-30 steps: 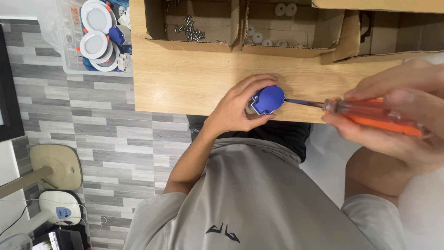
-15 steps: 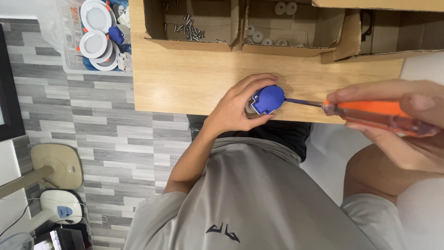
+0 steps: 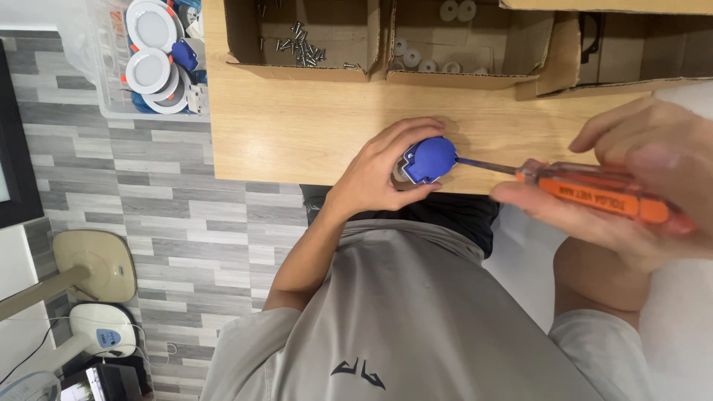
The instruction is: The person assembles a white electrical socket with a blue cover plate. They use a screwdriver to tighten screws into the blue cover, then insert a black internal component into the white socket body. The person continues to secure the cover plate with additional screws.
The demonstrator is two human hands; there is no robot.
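My left hand [image 3: 379, 171] grips a small blue plastic part [image 3: 428, 160] with a pale grey rim, holding it against the near edge of the wooden table [image 3: 297, 126]. My right hand [image 3: 639, 186] is wrapped around the orange translucent handle of a screwdriver [image 3: 594, 194]. Its thin metal shaft runs left and its tip meets the side of the blue part. My right hand is large and blurred, close to the camera.
At the table's far side stand open cardboard boxes: one with loose screws [image 3: 301, 43], one with white round pieces [image 3: 431, 56]. A clear bin [image 3: 111, 89] with round white lamp fittings sits beside the table. A fan base [image 3: 93, 263] stands on the grey tiled floor.
My right hand has shifted its fingers around the screwdriver handle, turning it slightly. The left hand and the blue part have stayed in place.
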